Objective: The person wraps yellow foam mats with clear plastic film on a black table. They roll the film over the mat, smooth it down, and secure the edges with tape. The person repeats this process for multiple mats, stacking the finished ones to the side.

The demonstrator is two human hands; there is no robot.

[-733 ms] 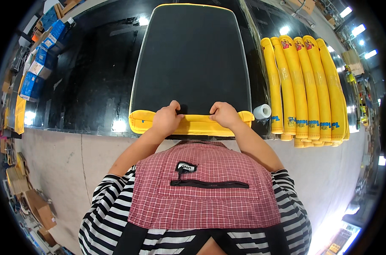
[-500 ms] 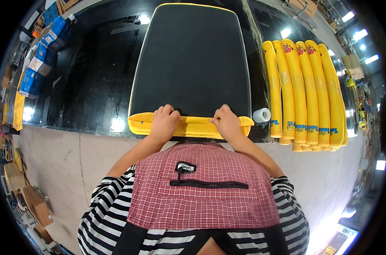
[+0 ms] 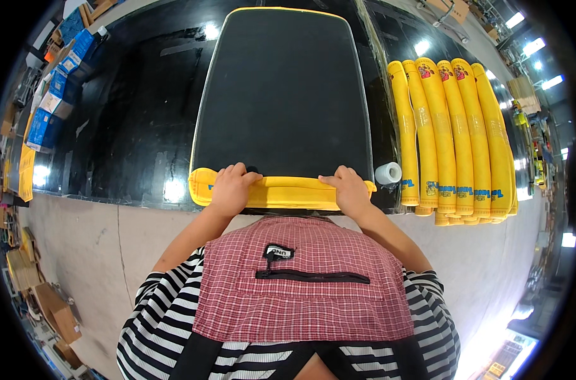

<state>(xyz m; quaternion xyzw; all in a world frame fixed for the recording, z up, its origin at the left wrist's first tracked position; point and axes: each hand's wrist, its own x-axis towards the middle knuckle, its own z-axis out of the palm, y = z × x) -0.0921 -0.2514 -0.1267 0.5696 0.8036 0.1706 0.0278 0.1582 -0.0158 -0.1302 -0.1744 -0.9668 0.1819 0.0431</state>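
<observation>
A long mat [image 3: 281, 95] lies black backing up on the table, its yellow face showing where the near end is folded over into a loose roll [image 3: 294, 192]. My left hand [image 3: 232, 189] grips this roll left of its middle, thumb pointing inward along the top. Toward the right end, my right hand [image 3: 350, 190] holds the same roll with fingers bent over it and thumb inward. Both palms hide parts of the yellow edge. The far end of the mat stays flat, with a thin yellow rim.
On the right, several rolled yellow mats [image 3: 449, 139] are stacked side by side at the table edge. A roll of clear tape [image 3: 387, 173] stands between them and the black mat. Blue-and-white boxes [image 3: 55, 88] line the left side of the shiny black table [image 3: 123, 120].
My hands have spread slightly apart along the roll, the left one leftward and the right one rightward. The thumbs now lie more along its top, and more yellow shows between the hands.
</observation>
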